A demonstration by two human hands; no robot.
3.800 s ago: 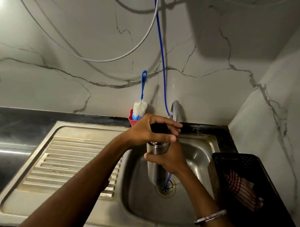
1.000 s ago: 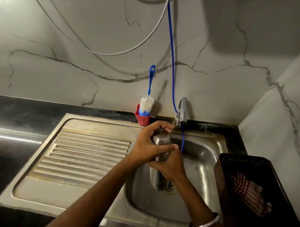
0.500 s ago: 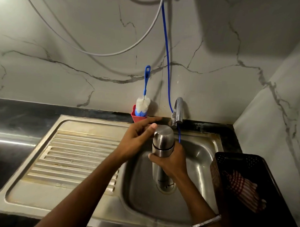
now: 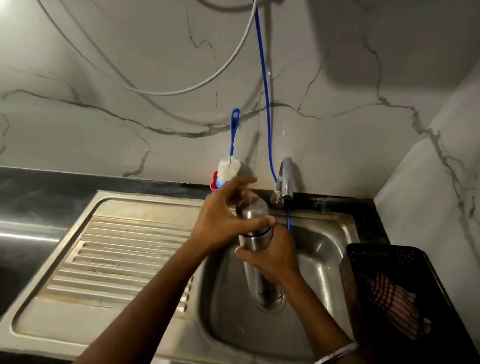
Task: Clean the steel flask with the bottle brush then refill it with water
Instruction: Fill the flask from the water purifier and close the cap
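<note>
Dim, top-left glare, wide-angle edge distortion

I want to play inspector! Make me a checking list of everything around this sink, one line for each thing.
Surface: steel sink with a ribbed draining side, set in a dark counter.
Job's things: steel flask upright over the basin, cap on; bottle brush standing in a red cup by the wall.
Clutter: black basket on the right, checked cloth inside.
Hands: left hand on the flask's cap; right hand grips its body.
Cables: blue hose hanging by the tap; grey hose looping on the wall.
Surroundings: marble wall.
</note>
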